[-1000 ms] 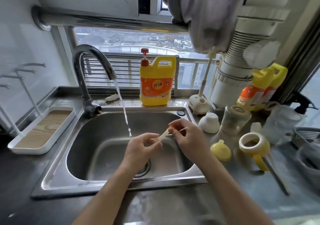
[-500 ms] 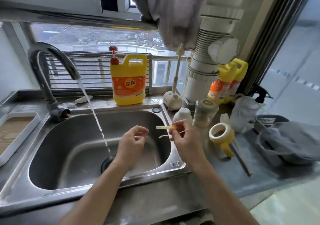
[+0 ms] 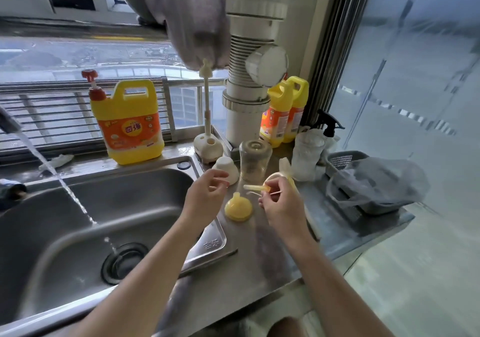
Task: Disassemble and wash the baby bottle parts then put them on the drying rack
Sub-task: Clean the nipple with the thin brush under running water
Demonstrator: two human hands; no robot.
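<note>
My right hand (image 3: 281, 205) pinches a pale yellow straw piece (image 3: 255, 187) together with a thin wire straw brush (image 3: 253, 193), over the steel counter right of the sink. My left hand (image 3: 205, 195) hovers beside it with loosely curled fingers and holds nothing. Between the hands a yellow nipple (image 3: 238, 206) sits on the counter. Behind stand the clear bottle body (image 3: 254, 160) upside down, a white cap (image 3: 226, 167), and the yellow collar ring with handles (image 3: 276, 177), partly hidden by my right hand.
Water runs from the tap into the steel sink (image 3: 78, 193). A yellow detergent jug (image 3: 130, 122) and a bottle brush in its stand (image 3: 207, 139) stand behind. A grey basket with a plastic bag (image 3: 374, 180) sits at right, beside a spray bottle (image 3: 330, 126).
Both hands have moved from over the sink to the counter on the right. My left hand let go of the straw; my right hand kept it with the brush. The view swung right.
</note>
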